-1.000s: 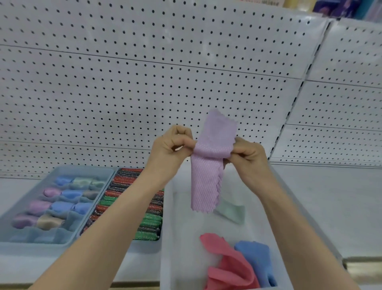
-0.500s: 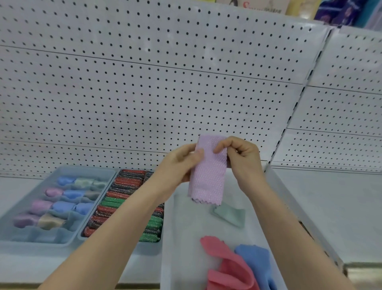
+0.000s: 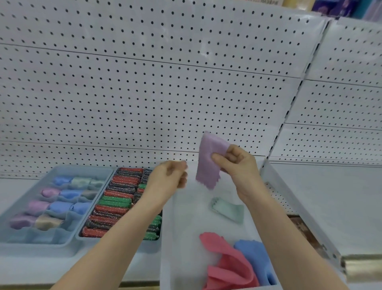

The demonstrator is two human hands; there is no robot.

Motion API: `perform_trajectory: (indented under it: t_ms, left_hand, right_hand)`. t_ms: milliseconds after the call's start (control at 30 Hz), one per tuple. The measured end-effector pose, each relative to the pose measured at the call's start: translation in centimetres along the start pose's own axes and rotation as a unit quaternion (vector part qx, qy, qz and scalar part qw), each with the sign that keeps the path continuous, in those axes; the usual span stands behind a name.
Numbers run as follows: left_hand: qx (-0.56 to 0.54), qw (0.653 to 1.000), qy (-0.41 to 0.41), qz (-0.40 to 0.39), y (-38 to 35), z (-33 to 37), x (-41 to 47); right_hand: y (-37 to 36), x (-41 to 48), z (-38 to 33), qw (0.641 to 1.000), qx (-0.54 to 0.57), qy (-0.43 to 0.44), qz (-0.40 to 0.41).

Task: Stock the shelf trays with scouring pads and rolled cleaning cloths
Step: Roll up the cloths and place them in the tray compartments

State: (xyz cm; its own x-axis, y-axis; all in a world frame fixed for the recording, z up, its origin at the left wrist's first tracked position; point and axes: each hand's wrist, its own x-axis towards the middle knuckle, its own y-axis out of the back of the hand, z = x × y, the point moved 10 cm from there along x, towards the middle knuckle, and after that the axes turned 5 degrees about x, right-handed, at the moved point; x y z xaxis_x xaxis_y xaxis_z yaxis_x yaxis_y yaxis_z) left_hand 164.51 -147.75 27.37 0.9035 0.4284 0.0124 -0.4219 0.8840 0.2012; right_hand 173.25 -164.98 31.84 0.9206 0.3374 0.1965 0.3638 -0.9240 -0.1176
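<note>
One lilac cloth (image 3: 208, 165) hangs from right hand (image 3: 239, 167).

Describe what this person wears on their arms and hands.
The left forearm and right forearm are bare to the frame's edge, with no sleeve in view. The left hand and right hand show no gloves, rings, watch or bracelet, though the left is blurred.

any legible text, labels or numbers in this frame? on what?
No text is readable.
Pale package label at the top edge: dark print, cropped and blurred.
Purple and blue packages, top right: print too blurred.
White pegboard panel, grey-blue plastic shelf trays, lilac textured cloth: none.
</note>
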Motion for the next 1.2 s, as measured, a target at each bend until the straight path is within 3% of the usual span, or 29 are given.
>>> perform_trajectory:
  t_ms: [67,133,200,267,333,433,567,800,933,1033,1100,1200]
  left_hand:
    - [-0.133,0.975,0.138,-0.111,-2.1,-2.1,-0.9]
    - [-0.239,0.923,0.221,-0.206,-4.0,-2.6,-2.2]
    - [-0.329,0.896,0.223,-0.196,-4.1,-2.4,-1.9]
    - [-0.332,0.916,0.191,-0.121,-2.7,-2.6,-0.8]
    - [-0.271,0.951,0.126,-0.072,-1.5,-2.2,-0.3]
    - [-0.205,0.977,0.032,-0.056,-1.1,-0.4,-0.6]
    - [-0.132,0.989,-0.058,-0.033,-1.2,1.8,-1.4]
    - [-0.098,0.987,-0.122,-0.029,-0.8,2.9,-1.5]
    - [-0.116,0.986,-0.114,-0.025,-0.4,2.5,-1.0]
    - [-0.192,0.980,-0.027,-0.045,-1.2,0.9,-0.3]
    - [-0.205,0.973,0.039,-0.095,-2.3,-0.4,-0.2]
    - [-0.135,0.982,0.042,-0.127,-2.9,-1.4,-0.4]
  right_hand:
    - [-1.2,-0.8,-2.0,0.995,-0.032,0.081,-0.047]
    - [-3.7,-2.3,-2.5,0.977,-0.084,0.121,-0.154]
    - [-6.0,-4.1,-1.4,0.935,-0.200,0.140,-0.256]
    - [-6.9,-5.2,-0.4,0.900,-0.273,0.162,-0.299]
    - [-6.0,-4.8,-0.8,0.923,-0.237,0.170,-0.251]
    - [-2.5,-2.2,-1.0,0.982,-0.122,0.101,-0.099]
    - [-3.1,-1.7,1.9,0.986,-0.065,-0.037,-0.147]
    - [-2.4,-1.1,1.5,0.992,0.000,0.013,-0.127]
    - [-3.6,-1.7,1.2,0.982,0.026,0.019,-0.184]
    - [-3.3,-1.2,1.2,0.985,0.013,0.050,-0.162]
    - [-3.1,-0.8,1.0,0.985,-0.056,0.099,-0.133]
    - [-3.1,-0.6,1.1,0.969,-0.161,0.150,-0.108]
